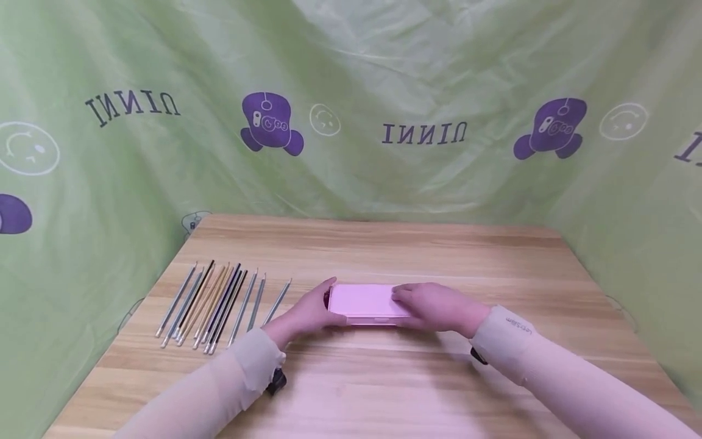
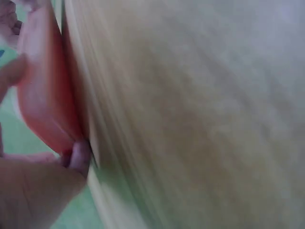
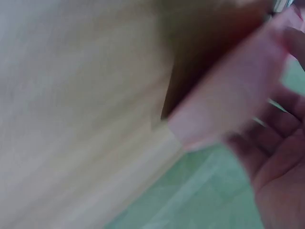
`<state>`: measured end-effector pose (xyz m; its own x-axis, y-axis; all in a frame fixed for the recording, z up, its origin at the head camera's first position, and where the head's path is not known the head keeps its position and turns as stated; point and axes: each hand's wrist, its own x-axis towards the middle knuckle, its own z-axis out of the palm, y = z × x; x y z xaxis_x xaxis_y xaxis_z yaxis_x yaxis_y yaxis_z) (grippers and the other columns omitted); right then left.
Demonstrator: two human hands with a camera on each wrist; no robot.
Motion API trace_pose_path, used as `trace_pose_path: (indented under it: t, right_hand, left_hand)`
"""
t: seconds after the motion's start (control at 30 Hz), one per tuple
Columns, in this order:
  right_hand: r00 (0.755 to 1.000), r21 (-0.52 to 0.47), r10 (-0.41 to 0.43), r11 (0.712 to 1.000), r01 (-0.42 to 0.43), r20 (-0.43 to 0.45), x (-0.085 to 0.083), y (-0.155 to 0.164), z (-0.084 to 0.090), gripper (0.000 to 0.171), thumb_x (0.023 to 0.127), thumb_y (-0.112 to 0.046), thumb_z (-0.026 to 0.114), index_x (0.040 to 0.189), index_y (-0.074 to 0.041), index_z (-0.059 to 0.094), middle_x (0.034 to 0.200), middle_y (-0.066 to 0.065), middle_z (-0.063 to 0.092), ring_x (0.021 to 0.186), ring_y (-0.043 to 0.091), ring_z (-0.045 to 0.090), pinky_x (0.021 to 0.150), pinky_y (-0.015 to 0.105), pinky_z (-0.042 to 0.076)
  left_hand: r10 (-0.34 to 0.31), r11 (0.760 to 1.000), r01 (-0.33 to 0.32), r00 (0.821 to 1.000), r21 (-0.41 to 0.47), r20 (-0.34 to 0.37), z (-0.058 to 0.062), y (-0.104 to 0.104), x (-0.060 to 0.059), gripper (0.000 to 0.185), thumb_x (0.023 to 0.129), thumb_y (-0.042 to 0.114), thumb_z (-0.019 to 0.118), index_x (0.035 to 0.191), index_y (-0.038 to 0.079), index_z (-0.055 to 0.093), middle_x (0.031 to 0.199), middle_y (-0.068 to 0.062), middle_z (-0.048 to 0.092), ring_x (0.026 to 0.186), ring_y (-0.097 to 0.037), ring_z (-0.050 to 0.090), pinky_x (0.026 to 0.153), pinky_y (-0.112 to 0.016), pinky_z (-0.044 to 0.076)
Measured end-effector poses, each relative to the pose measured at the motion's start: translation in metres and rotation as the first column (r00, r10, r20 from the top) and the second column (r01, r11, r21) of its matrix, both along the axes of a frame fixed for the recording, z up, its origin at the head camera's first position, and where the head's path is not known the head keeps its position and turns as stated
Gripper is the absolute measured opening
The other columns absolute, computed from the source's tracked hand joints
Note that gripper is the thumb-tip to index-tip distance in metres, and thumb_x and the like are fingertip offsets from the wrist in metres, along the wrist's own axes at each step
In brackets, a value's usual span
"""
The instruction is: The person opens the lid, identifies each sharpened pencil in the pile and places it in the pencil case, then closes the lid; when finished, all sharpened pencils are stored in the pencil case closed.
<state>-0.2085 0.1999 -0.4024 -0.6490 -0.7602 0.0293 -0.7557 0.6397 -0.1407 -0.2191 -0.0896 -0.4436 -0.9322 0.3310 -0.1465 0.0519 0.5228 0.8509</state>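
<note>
Pink case: flat rectangular pink plastic box [image 1: 366,303], lying mid-tabletop [image 1: 384,250].
Pencils: row of thin grey, black and gold sticks [image 1: 216,303], left of the case.
Left hand [image 1: 307,314]: curled round the case's left end.
Right hand [image 1: 439,306]: fingers over its right end.
Handling: likely light, rigid, smooth; best held by the short ends.

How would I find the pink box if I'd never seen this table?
Look at the wooden table before the green curtain. Near its middle, right of a row of thin pencils, lies the pink box, flat and rectangular, held between the left hand and right hand.
</note>
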Motion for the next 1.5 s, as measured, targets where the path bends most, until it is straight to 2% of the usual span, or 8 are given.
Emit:
trace_pose_path:
  t: [0.27,0.7,0.9,1.0,1.17,1.3,1.4,1.5]
  right_hand:
    - [0.986,-0.161,-0.009,0.986,0.036,0.164,-0.019,-0.008,-0.005,0.044,0.103,-0.034,0.066,0.134,-0.004,0.067,0.121,0.006,0.073,0.108,0.017,0.069,0.096,0.041,0.056]
    - [0.994,-0.078,0.048,0.996,-0.040,0.095,-0.035,-0.019,0.007,0.023,0.106,-0.027,0.061,0.108,-0.008,0.074,0.089,-0.005,0.070,0.078,0.009,0.065,0.078,0.037,0.058]
    - [0.999,0.011,0.050,0.999,-0.050,-0.010,-0.029,-0.027,0.014,0.023,0.107,-0.023,0.058,0.087,-0.012,0.060,0.070,-0.008,0.052,0.064,0.011,0.053,0.066,0.036,0.055]
    - [0.999,0.006,0.031,0.999,-0.031,0.015,-0.029,-0.026,0.017,0.025,0.109,-0.024,0.054,0.088,-0.011,0.061,0.070,-0.006,0.054,0.066,0.013,0.056,0.068,0.039,0.055]
    - [0.993,-0.119,-0.060,0.990,0.071,0.100,-0.038,-0.012,0.018,0.025,0.110,-0.022,0.050,0.098,-0.011,0.069,0.079,-0.005,0.065,0.077,0.013,0.065,0.081,0.041,0.058]
    - [0.993,-0.148,-0.102,0.983,0.109,0.055,-0.043,-0.002,0.016,0.022,0.109,-0.019,0.052,0.098,-0.011,0.070,0.080,-0.008,0.065,0.077,0.011,0.065,0.079,0.041,0.058]
    - [0.995,-0.139,-0.101,0.985,0.099,-0.009,-0.045,-0.003,0.019,0.021,0.108,-0.019,0.053,0.099,-0.011,0.070,0.081,-0.006,0.066,0.078,0.015,0.067,0.079,0.043,0.058]
    - [0.991,-0.124,-0.123,0.985,0.117,-0.047,-0.050,-0.009,0.024,0.022,0.108,-0.021,0.053,0.102,-0.009,0.070,0.085,-0.001,0.069,0.082,0.021,0.070,0.082,0.045,0.058]
  left_hand:
    - [0.114,0.991,-0.120,0.990,0.065,0.089,0.000,-0.003,-0.011,0.091,0.085,0.032,0.085,0.154,-0.006,0.040,0.145,-0.030,0.052,0.132,-0.042,0.052,0.112,-0.053,0.042]
    - [0.132,0.990,-0.137,0.986,0.044,0.098,0.009,-0.002,-0.013,0.090,0.089,0.038,0.082,0.153,-0.009,0.039,0.139,-0.030,0.056,0.122,-0.039,0.060,0.105,-0.050,0.050]
    - [0.146,0.983,-0.160,0.978,0.088,0.146,0.011,-0.003,-0.017,0.086,0.088,0.034,0.084,0.149,-0.010,0.043,0.135,-0.029,0.059,0.102,-0.029,0.068,0.101,-0.047,0.053]
    - [0.141,0.982,-0.160,0.975,0.103,0.169,0.013,-0.002,-0.017,0.083,0.088,0.032,0.084,0.147,-0.011,0.045,0.131,-0.026,0.062,0.100,-0.028,0.067,0.099,-0.047,0.053]
    - [0.052,0.991,-0.073,0.983,0.109,0.178,0.012,-0.002,-0.008,0.086,0.086,0.028,0.086,0.150,-0.010,0.043,0.138,-0.025,0.059,0.124,-0.039,0.058,0.113,-0.055,0.040]
    - [-0.031,0.994,0.014,0.989,0.112,0.148,0.007,0.000,0.002,0.084,0.081,0.020,0.089,0.147,-0.008,0.044,0.137,-0.024,0.060,0.129,-0.041,0.055,0.114,-0.055,0.039]
    - [-0.076,0.995,0.071,0.994,0.064,0.074,0.005,0.002,0.007,0.084,0.074,0.017,0.094,0.140,-0.007,0.048,0.130,-0.018,0.062,0.122,-0.035,0.059,0.110,-0.051,0.044]
    - [-0.152,0.987,0.149,0.987,-0.063,-0.053,0.006,0.004,0.009,0.084,0.069,0.021,0.098,0.134,-0.007,0.053,0.125,-0.016,0.063,0.115,-0.030,0.060,0.107,-0.050,0.047]
